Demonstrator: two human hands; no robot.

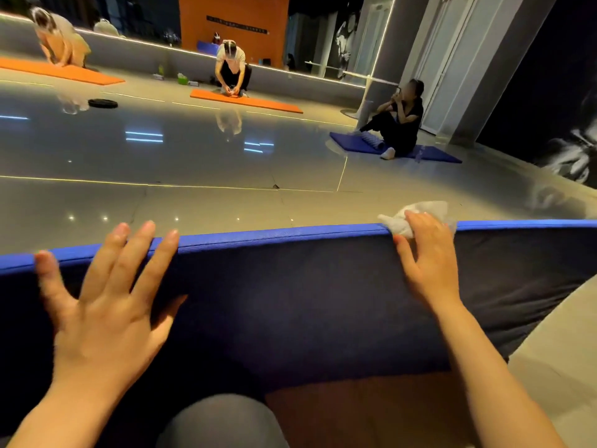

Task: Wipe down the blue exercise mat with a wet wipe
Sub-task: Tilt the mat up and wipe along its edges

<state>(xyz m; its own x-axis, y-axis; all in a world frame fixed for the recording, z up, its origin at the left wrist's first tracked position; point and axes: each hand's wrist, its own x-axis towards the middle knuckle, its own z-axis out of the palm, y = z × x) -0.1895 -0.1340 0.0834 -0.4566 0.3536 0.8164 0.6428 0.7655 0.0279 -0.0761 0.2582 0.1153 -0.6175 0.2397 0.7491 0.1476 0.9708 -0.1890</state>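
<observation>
From the head view, my right hand (426,253) has its grip closed on the wet wipe (416,215), a crumpled white wad bunched under my fingers and pressed against the far edge of the blue exercise mat (290,302); part of the wipe pokes out beyond my fingertips, over the edge towards the floor (193,163). My left hand (106,286) holds nothing: its fingers are spread straight, the fingertips reaching the same far edge, though the blur keeps me from saying how firmly the palm rests on the mat. The relation that matters is this: the mat lies under and on the near side of both grips, its long axis running across me from left to right, so the wipe sits at the far rim with nearly all the surface between it and my knees. The right hand is the one with the wipe and so the one to sweep, I judge, either along the edge towards my left hand or back towards me. The mat looks dark navy on top with a brighter blue band along its far side, faintly textured, padded and thick, lying flat. Whether it shows damp streaks I cannot tell in this dim light.
</observation>
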